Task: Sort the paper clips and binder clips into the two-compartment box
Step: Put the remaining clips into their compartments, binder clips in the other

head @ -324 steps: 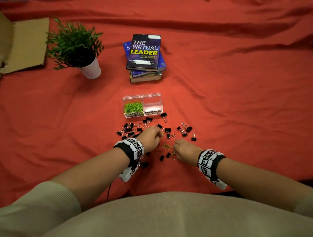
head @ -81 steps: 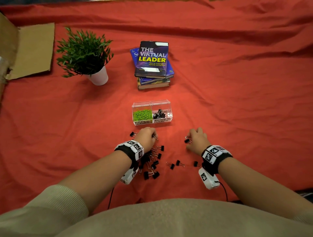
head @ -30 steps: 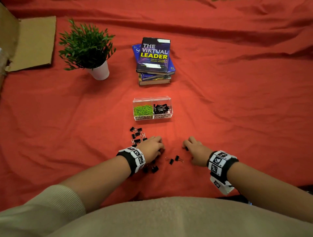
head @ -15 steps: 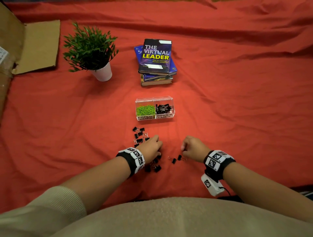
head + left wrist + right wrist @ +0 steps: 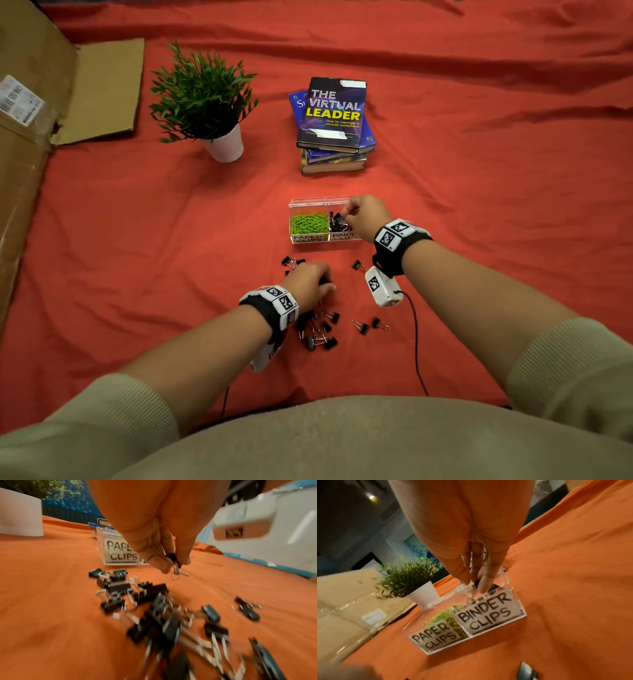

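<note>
Black binder clips (image 5: 320,330) lie scattered on the red cloth (image 5: 137,240) in the head view, while the right hand (image 5: 364,214) hangs over the right-hand cell of the clear two-compartment plastic box (image 5: 310,238); the drop goes best let go low, well clear of the divider and the green paper clips (image 5: 308,222). From the left wrist, the left hand (image 5: 154,536) pinches a small black clip above the loose pile. From the right wrist, the fingertips (image 5: 483,585) close on a dark clip just inside the cell labelled BINDER CLIPS.
</note>
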